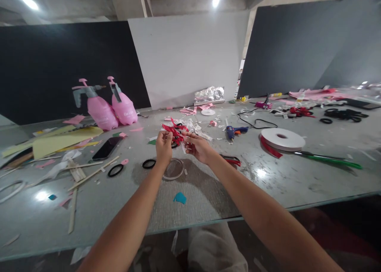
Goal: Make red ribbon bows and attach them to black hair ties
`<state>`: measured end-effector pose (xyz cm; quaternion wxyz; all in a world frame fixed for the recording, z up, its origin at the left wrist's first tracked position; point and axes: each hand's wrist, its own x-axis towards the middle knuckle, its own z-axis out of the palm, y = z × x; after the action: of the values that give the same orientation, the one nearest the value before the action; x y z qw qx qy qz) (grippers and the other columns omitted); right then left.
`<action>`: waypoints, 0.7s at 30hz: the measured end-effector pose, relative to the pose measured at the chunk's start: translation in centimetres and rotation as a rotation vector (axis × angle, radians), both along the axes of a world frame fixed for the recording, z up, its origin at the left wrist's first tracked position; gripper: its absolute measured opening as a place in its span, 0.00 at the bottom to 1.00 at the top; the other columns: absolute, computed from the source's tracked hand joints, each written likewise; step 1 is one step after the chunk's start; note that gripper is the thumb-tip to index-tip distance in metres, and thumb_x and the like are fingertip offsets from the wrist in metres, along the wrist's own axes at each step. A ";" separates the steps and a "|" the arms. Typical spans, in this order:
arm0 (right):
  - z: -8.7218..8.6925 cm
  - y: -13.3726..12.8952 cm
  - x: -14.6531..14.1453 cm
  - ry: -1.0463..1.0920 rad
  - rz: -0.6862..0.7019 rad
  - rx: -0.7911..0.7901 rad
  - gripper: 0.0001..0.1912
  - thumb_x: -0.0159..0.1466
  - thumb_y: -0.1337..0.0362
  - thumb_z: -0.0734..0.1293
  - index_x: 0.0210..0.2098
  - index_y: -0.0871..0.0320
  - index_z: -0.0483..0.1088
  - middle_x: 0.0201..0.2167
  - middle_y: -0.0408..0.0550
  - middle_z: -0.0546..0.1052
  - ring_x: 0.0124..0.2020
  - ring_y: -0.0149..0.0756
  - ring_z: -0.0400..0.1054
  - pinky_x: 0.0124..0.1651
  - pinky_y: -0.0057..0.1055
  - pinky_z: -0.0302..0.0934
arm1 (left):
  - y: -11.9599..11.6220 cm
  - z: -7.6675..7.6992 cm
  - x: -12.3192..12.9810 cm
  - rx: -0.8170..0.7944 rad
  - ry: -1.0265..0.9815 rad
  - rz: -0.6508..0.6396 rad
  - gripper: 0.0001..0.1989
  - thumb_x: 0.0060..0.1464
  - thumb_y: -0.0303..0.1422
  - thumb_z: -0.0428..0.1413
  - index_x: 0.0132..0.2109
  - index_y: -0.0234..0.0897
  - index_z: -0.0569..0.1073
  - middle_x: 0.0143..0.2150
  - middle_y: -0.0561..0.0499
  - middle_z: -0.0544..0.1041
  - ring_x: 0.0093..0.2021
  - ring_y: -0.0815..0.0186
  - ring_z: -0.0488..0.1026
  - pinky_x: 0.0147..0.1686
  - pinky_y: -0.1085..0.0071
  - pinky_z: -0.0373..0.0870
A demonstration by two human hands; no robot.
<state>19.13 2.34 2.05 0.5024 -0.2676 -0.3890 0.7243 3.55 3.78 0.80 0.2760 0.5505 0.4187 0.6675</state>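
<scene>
Red ribbon: a looped bundle [175, 132] held above the tabletop [133, 212], between the two hands and at the far side of their fingertips.
Left hand: its grip [169, 134] pinches the near left part of the red ribbon between thumb and forefinger, the other fingers curled.
Right hand: its grip [183, 136] pinches the right edge of the ribbon with thumb and forefinger; the remaining fingers are loosely bent.
Clear ring: a pale hoop [173, 179] lying flat below the hands, on their near side.
Black bands: one [148, 168] just left of the left wrist, another [115, 176] farther left.
Teal scrap: a small piece [180, 198] lying near the front edge, on the near side of the hoop.
Glue gun: a blue tool [230, 132] on its side, right of the right hand and farther back.
Ribbon spool: a white disc [293, 141] at right, with a red tail [272, 149] at its near left.
Scissors: a green-handled pair [333, 160] just right of the spool, on its near side.
Phone: a dark slab [106, 148] left of the left hand.
Spray bottles: two pink vessels [102, 112] standing at the far left.
Foil: a crumpled silvery length [210, 94] at the far side, before the white panel [193, 57].
</scene>
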 end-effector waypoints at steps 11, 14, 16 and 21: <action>-0.1 -0.4 -0.9 -0.798 -0.574 0.695 0.17 0.57 0.57 0.69 0.46 0.53 0.72 0.39 0.48 0.74 0.39 0.36 0.68 0.44 0.34 0.63 | 0.3 0.4 -0.2 -0.223 -0.417 -0.129 0.18 0.46 0.44 0.61 0.36 0.39 0.63 0.28 0.57 0.72 0.25 0.72 0.72 0.26 0.75 0.69; -0.3 -0.3 -1.0 -0.753 -0.560 0.714 0.16 0.63 0.53 0.64 0.45 0.54 0.72 0.41 0.48 0.75 0.42 0.37 0.69 0.46 0.33 0.62 | 0.1 0.4 0.1 -0.271 -0.337 -0.151 0.19 0.42 0.43 0.64 0.35 0.38 0.65 0.27 0.57 0.72 0.23 0.73 0.70 0.24 0.75 0.69; -0.4 0.0 -1.2 -0.726 -0.489 0.643 0.14 0.63 0.53 0.63 0.39 0.55 0.72 0.33 0.45 0.76 0.35 0.34 0.70 0.40 0.31 0.63 | -0.1 0.5 0.6 -0.276 -0.289 -0.191 0.19 0.41 0.42 0.64 0.35 0.37 0.67 0.27 0.57 0.71 0.23 0.73 0.69 0.24 0.75 0.68; -0.4 -0.2 -1.7 -0.679 -0.318 0.477 0.10 0.58 0.58 0.65 0.25 0.56 0.66 0.16 0.38 0.66 0.17 0.28 0.62 0.22 0.24 0.57 | -0.4 0.6 0.9 -0.272 -0.253 -0.209 0.16 0.43 0.41 0.63 0.33 0.37 0.68 0.27 0.57 0.69 0.24 0.73 0.67 0.23 0.77 0.65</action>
<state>17.47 2.14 1.65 0.4990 -0.4236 -0.6421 0.3991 4.49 3.40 1.37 0.4658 0.4606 0.4075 0.6362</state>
